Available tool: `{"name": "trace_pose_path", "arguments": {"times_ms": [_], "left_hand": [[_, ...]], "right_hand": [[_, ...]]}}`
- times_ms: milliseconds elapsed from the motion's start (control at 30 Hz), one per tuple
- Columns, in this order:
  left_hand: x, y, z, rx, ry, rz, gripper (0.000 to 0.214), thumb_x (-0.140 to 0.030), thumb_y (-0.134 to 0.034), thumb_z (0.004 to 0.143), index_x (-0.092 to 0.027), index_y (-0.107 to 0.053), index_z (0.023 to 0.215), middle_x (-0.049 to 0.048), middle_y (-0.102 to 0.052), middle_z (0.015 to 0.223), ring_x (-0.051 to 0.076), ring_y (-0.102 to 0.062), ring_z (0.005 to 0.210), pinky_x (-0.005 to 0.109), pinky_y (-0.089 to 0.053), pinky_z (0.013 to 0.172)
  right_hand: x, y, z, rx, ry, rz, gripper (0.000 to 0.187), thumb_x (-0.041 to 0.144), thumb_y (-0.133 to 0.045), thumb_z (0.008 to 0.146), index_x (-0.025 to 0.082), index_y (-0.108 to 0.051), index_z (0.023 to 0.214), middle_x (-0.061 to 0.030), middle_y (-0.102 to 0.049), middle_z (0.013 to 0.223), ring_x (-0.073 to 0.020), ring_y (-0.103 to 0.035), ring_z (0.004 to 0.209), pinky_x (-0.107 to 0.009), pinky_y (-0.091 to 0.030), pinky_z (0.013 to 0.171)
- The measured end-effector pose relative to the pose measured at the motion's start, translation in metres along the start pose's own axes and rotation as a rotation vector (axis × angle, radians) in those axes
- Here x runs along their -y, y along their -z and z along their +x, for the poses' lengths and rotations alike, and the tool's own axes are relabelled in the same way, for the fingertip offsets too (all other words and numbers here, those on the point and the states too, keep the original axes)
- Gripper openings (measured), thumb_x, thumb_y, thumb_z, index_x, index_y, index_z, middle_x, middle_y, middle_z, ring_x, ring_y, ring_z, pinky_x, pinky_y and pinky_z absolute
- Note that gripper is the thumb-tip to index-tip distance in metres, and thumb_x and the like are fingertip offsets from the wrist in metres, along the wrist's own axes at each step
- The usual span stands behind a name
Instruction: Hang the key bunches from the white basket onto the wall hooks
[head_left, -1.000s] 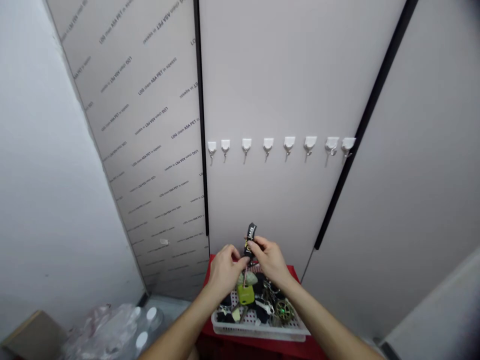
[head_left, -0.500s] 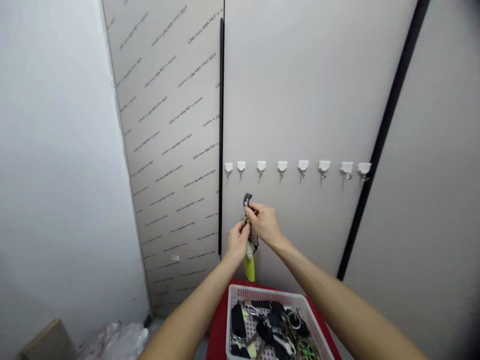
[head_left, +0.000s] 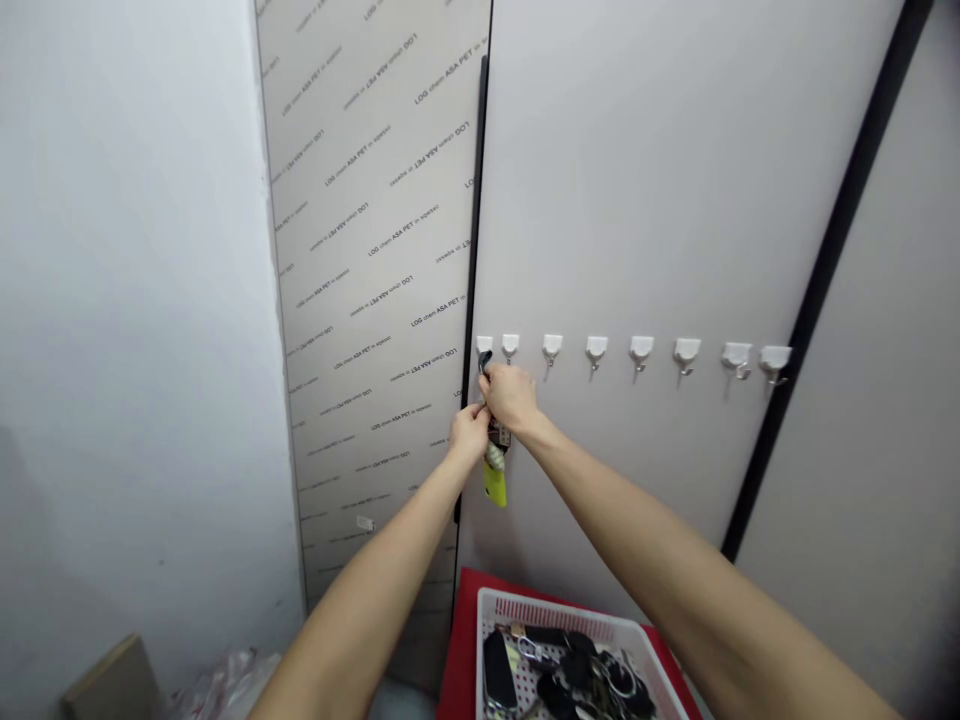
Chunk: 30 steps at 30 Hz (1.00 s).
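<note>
My right hand (head_left: 511, 394) is closed on the dark strap of a keychain, just under the leftmost white wall hook (head_left: 484, 345). The strap's dark loop (head_left: 485, 360) sticks up past my fingers and overlaps that hook; whether it is around the hook's metal part I cannot tell. Beside it, my left hand (head_left: 469, 432) pinches the same keychain a little lower. A patterned piece and a yellow-green tag (head_left: 495, 484) hang from the keychain below both hands.
Several more white hooks run to the right along the panel, such as one hook (head_left: 597, 347). Below, a white plastic basket (head_left: 570, 608) with keys and black fobs stands on a red surface (head_left: 459, 640). Plastic bags (head_left: 225, 685) and a brown box (head_left: 112, 680) lie at lower left.
Both hands have moved up with the keychain, from below the hooks to the leftmost one. The view has shifted, so the panel and basket appear farther right.
</note>
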<state>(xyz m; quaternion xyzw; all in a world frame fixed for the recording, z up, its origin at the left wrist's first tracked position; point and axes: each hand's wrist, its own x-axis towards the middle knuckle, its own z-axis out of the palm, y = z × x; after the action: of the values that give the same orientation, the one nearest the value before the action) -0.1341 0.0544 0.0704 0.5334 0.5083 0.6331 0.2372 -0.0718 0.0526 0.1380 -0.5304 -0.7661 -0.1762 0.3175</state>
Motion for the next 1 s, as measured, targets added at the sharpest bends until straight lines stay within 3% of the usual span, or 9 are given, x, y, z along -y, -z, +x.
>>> {"name": "trace_pose_path", "arguments": {"times_ms": [300, 500, 667, 800, 900, 1000], "left_hand": [[0.018, -0.007, 0.002, 0.048, 0.038, 0.124, 0.019, -0.019, -0.038, 0.065, -0.011, -0.054, 0.065, 0.0029, -0.054, 0.056, 0.01, -0.046, 0.049, 0.02, -0.034, 0.046], [0.029, -0.004, 0.002, 0.0, 0.047, 0.199, 0.019, -0.013, -0.041, 0.062, -0.012, -0.053, 0.077, 0.008, -0.057, 0.079, 0.015, -0.051, 0.073, 0.024, -0.038, 0.063], [0.047, 0.005, -0.027, -0.088, -0.015, 0.143, 0.035, -0.012, -0.045, 0.06, -0.013, -0.045, 0.095, 0.0073, -0.051, 0.097, 0.014, -0.046, 0.089, 0.026, -0.034, 0.077], [0.06, 0.013, -0.081, -0.124, -0.129, 0.251, 0.034, -0.014, -0.044, 0.061, -0.015, -0.044, 0.095, 0.0052, -0.046, 0.102, 0.014, -0.04, 0.096, 0.029, -0.031, 0.082], [0.077, 0.006, -0.123, 0.024, -0.171, 0.375, 0.03, -0.014, -0.042, 0.063, -0.014, -0.044, 0.093, 0.0054, -0.046, 0.101, 0.013, -0.039, 0.095, 0.027, -0.031, 0.082], [0.098, -0.01, -0.153, 0.399, -0.221, 0.596, 0.024, -0.014, -0.041, 0.064, -0.015, -0.049, 0.087, 0.0046, -0.051, 0.092, 0.013, -0.043, 0.088, 0.026, -0.033, 0.079]], "right_hand": [[-0.003, -0.016, 0.004, 0.126, 0.021, -0.079, 0.024, 0.021, -0.032, 0.071, 0.013, -0.053, 0.08, -0.0115, -0.056, 0.076, -0.019, -0.052, 0.072, -0.027, -0.036, 0.058], [-0.01, -0.026, -0.018, 0.215, 0.024, -0.017, 0.033, 0.035, -0.032, 0.072, 0.015, -0.053, 0.086, -0.0108, -0.056, 0.081, -0.0194, -0.05, 0.077, -0.029, -0.037, 0.062], [-0.044, -0.037, -0.076, 0.243, 0.041, 0.102, 0.032, 0.034, -0.034, 0.071, 0.019, -0.049, 0.095, -0.0051, -0.057, 0.085, -0.017, -0.05, 0.079, -0.027, -0.036, 0.065], [-0.081, -0.053, -0.153, 0.517, 0.035, 0.142, 0.027, 0.029, -0.037, 0.068, 0.021, -0.053, 0.089, -0.0026, -0.059, 0.079, -0.014, -0.053, 0.071, -0.022, -0.036, 0.06], [-0.103, -0.068, -0.204, 0.718, 0.049, 0.115, 0.022, 0.025, -0.039, 0.067, 0.02, -0.056, 0.079, -0.0034, -0.06, 0.075, -0.0141, -0.053, 0.069, -0.021, -0.035, 0.057], [-0.114, -0.078, -0.234, 0.784, 0.055, 0.075, 0.02, 0.024, -0.04, 0.066, 0.019, -0.056, 0.076, -0.0049, -0.059, 0.076, -0.0152, -0.052, 0.072, -0.022, -0.034, 0.06]]}}
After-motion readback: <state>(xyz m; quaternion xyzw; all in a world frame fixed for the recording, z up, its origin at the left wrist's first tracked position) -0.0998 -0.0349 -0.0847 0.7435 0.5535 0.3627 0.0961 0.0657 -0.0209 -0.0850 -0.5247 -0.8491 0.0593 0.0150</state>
